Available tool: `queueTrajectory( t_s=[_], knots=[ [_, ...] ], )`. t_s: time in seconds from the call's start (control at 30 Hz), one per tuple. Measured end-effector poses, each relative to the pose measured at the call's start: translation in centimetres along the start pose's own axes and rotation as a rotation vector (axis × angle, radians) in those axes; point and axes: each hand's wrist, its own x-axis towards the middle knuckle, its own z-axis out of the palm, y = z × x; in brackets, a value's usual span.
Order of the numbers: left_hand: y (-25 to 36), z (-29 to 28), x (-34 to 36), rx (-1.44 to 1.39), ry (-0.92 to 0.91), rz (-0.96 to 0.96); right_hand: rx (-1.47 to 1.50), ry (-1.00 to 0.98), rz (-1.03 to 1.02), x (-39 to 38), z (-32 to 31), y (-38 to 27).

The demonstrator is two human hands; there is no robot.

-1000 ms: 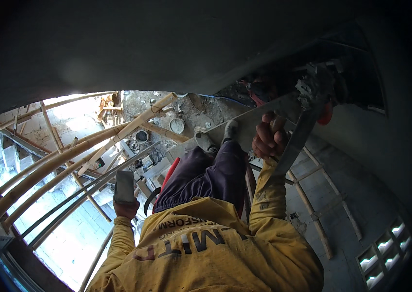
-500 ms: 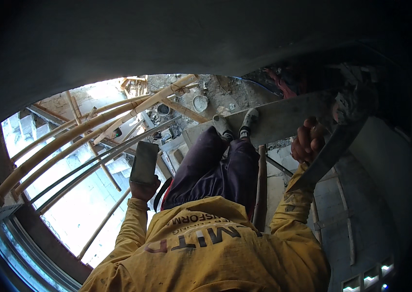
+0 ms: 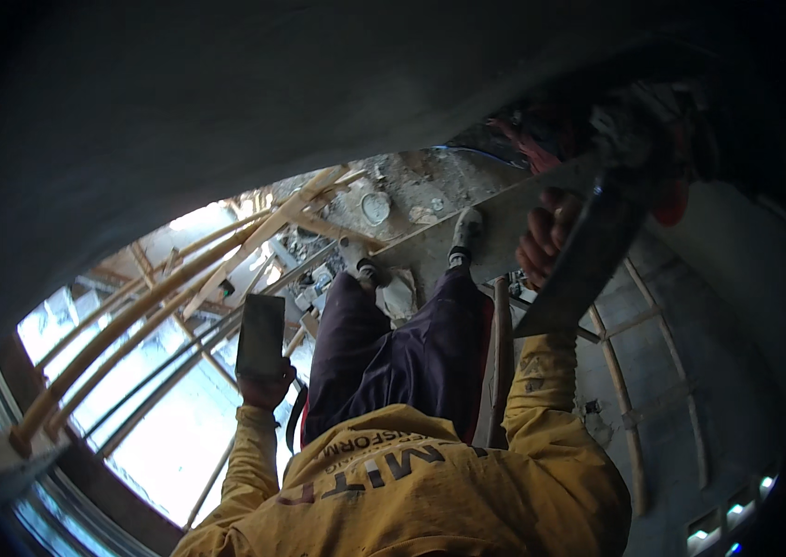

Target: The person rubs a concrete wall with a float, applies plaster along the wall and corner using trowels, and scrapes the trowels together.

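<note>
My left hand (image 3: 266, 384) is closed round the lower end of a flat, grey rectangular plate (image 3: 261, 332), held upright left of my legs. On the right, my right hand (image 3: 549, 234) is wrapped round the handle of a plastering trowel (image 3: 588, 251). The handle is mostly hidden by the fingers. The trowel's long dark blade slants down over my wrist, and a lump of grey mortar (image 3: 630, 135) shows dimly beyond its far end. My feet, in dusty shoes, stand apart at a plank (image 3: 504, 227).
A smooth dark surface (image 3: 226, 102) fills the upper view. Bamboo poles (image 3: 133, 325) cross at the left, with others (image 3: 630, 408) at the right. A wooden post (image 3: 501, 362) stands beside my right leg. A bucket (image 3: 375, 208) sits on the rubble-strewn ground below.
My right hand and the trowel have come left, closer to my body. My left foot has stepped left, widening my stance. The plate has shifted slightly down and left, and the whole view has turned.
</note>
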Motion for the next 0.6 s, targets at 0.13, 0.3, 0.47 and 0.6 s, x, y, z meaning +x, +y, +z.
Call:
queueTrajectory(
  t_s=[0.13, 0.3, 0.47, 0.6],
  knots=[
    [-3.3, 3.8, 1.5, -0.499, -0.079, -0.227, 0.043, 0.295, -0.237, -1.5, -2.2, 3.0],
    [-6.9, 7.3, 4.2, -2.090, 0.110, -0.690, 0.040, 0.345, -0.344, -1.5, -8.6, 6.5],
    [-10.3, 9.0, 12.0, -2.353, 0.254, -0.530, 0.059, 0.370, -0.446, -0.9, -17.4, 11.1],
    [-12.9, 11.5, 19.7, -2.432, 0.408, -0.240, 0.095, 0.393, -0.508, -0.9, -24.5, 15.7]
  ],
)
